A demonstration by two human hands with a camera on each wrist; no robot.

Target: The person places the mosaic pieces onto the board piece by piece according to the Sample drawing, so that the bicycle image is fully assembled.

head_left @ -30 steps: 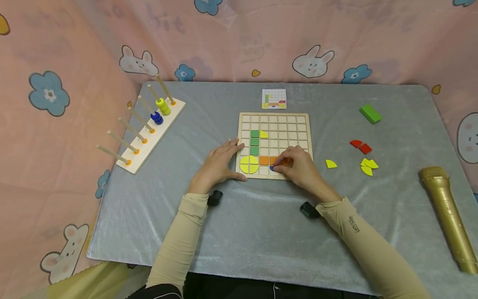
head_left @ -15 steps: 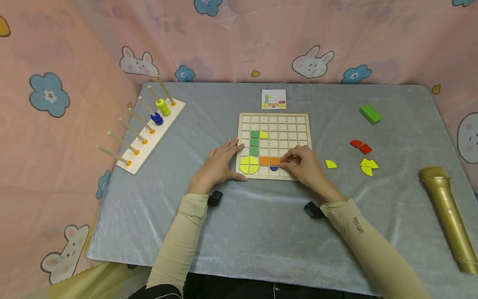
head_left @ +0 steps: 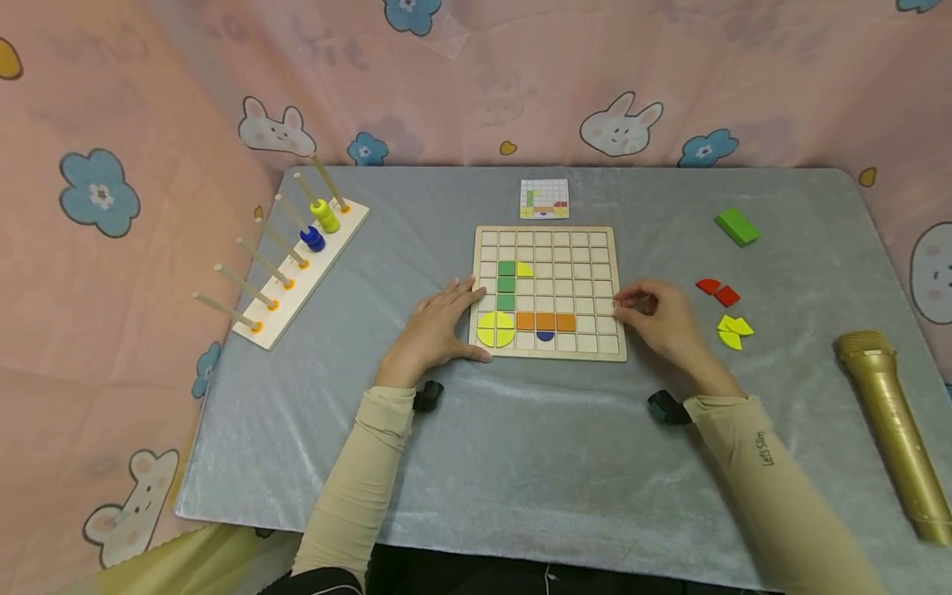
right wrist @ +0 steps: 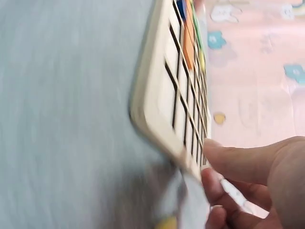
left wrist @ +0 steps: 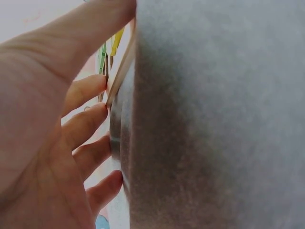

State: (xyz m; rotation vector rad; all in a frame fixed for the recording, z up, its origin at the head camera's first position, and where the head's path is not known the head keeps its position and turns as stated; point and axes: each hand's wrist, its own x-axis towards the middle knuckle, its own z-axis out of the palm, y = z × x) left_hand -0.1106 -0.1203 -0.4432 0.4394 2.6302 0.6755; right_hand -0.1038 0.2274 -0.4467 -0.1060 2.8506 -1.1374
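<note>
On the wooden grid board (head_left: 550, 354), green squares (head_left: 506, 284) form a column, with a yellow quarter piece (head_left: 524, 269) beside the top one. Yellow quarter pieces (head_left: 495, 329) make a circle at lower left. Three orange squares (head_left: 545, 321) lie in a row, and a blue half-round (head_left: 545, 336) sits under the middle one. My left hand (head_left: 433, 330) rests with spread fingers against the board's left edge. My right hand (head_left: 665, 326) is at the right edge, fingers loosely bent, with nothing visible between thumb and forefinger. A yellow piece (right wrist: 167, 223) shows below it in the right wrist view.
A pattern card (head_left: 545, 199) lies behind the board. Red pieces (head_left: 727, 296), yellow pieces (head_left: 731, 340) and a green block (head_left: 737, 226) are to the right, beside a gold microphone (head_left: 892, 438). A peg rack (head_left: 297, 285) with blue and yellow rings stands left.
My right hand has left the third orange square lying in the row and moved right to the board's edge, covering the lone yellow piece in the head view. My left hand stays put.
</note>
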